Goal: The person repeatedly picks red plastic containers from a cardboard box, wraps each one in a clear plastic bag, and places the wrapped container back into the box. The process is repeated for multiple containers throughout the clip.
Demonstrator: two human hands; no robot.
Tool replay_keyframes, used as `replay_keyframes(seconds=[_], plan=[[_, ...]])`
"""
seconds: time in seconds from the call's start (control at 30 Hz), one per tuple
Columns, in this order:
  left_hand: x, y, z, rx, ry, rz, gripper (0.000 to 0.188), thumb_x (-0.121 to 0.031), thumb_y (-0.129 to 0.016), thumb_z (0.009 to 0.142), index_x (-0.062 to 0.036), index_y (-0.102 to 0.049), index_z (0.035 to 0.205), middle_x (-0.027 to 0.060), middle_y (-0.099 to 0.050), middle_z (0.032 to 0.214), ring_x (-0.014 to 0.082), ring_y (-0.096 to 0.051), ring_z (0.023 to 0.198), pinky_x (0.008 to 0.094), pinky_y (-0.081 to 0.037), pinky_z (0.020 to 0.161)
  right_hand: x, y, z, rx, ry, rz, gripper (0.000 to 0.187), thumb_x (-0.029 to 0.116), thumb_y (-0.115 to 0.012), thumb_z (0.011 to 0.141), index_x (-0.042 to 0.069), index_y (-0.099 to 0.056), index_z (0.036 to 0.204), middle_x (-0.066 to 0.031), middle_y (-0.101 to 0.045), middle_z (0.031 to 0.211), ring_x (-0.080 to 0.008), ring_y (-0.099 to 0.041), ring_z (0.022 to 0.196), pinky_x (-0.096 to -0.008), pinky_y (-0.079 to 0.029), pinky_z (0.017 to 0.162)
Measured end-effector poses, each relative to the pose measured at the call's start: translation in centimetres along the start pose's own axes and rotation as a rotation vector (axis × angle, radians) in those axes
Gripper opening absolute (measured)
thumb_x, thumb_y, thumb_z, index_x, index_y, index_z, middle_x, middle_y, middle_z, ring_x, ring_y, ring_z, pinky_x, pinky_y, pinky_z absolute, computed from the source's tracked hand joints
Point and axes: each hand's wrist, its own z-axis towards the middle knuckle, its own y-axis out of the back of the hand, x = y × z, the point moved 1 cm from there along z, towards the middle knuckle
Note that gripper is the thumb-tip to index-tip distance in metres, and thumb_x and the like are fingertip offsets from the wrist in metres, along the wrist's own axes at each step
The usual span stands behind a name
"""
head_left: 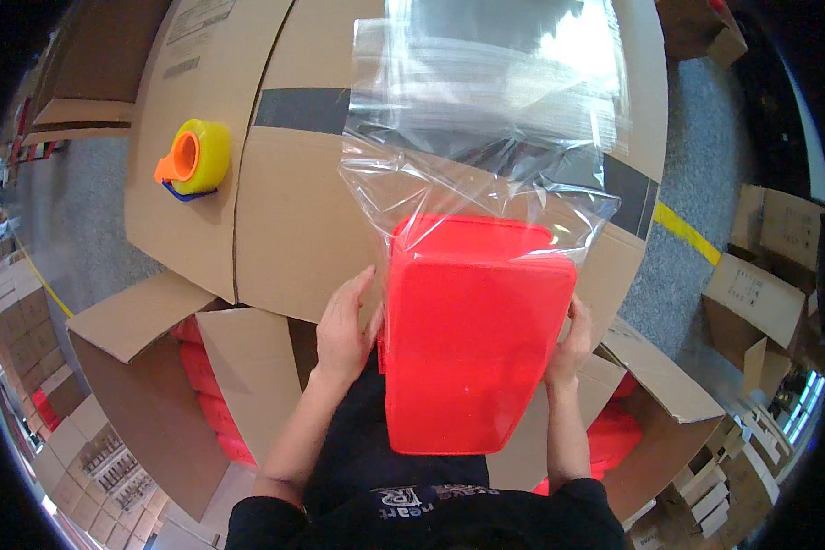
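Note:
A red plastic case (475, 353) with rounded corners sits in front of my body, its far end inside the mouth of a clear plastic bag (467, 183). My left hand (346, 328) presses against the case's left side, fingers pointing away from me. On the opposite side, my right hand (570, 341) grips the right edge, its fingers partly hidden by the case. Between them the two hands hold the case. Beyond it, a stack of flat clear bags (495, 78) lies on the cardboard surface (307, 192).
A yellow tape roll in an orange dispenser (197, 158) rests at the left. Open cartons with red items stand close by on the left (147, 403) and right (665, 403). More cardboard boxes (761, 293) stand on the grey floor at the right, past a yellow line (687, 234).

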Motion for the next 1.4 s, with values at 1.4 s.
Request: replay_keyframes(seconds=[1.4], plan=[[-0.8,-0.5,-15.1,0.592,0.233,-0.042,0.079,-0.001,-0.055,0.079,0.0001,-0.013,0.146,0.0325,-0.061,0.101,0.0463,-0.062,0.084,0.0517,-0.051,0.074,0.8,4.1,-15.4,0.610,-0.310,0.084,0.050,0.012,-0.062,0.078,0.012,-0.052,0.127,-0.0223,-0.065,0.089,-0.0401,-0.065,0.079,-0.0474,-0.052,0.068]])
